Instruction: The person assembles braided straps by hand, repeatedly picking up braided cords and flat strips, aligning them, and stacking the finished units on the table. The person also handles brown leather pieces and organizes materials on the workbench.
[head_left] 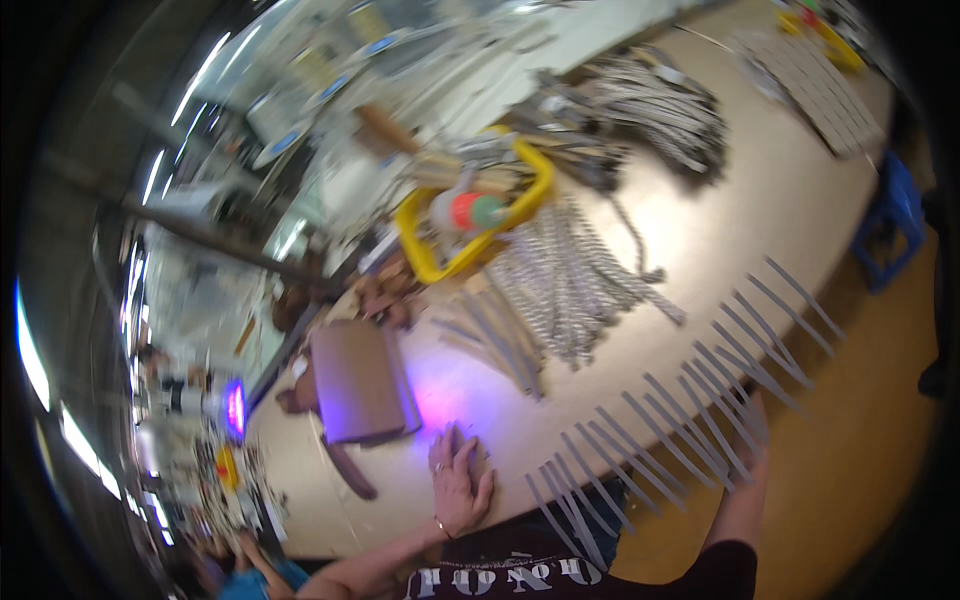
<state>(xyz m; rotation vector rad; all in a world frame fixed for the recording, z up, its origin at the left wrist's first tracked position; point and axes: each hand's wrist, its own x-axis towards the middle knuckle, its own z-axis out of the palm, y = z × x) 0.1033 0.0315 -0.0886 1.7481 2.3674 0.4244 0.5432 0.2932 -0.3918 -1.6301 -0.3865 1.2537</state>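
My left hand (461, 488) lies palm down on the pale worktable (400, 495), its fingers spread and partly lit purple. Beside it stands a brown block-like stack (362, 380), with a curved dark strap (348, 470) close by. Many narrow grey strips (665, 435) lie side by side in a slanting row along the near table edge, their ends jutting past it. My right hand (752, 420) is at the right part of that row, overlapped by strips. Blur and the strips hide its fingers, so its grip is unclear.
A yellow basket (432, 272) holds tools and a bottle with a red and green top (475, 211). Bundles of patterned straps (570, 290) and grey cords (665, 110) lie farther back. A blue stool (890, 225) stands at the right. A purple lamp (235, 408) glows at left.
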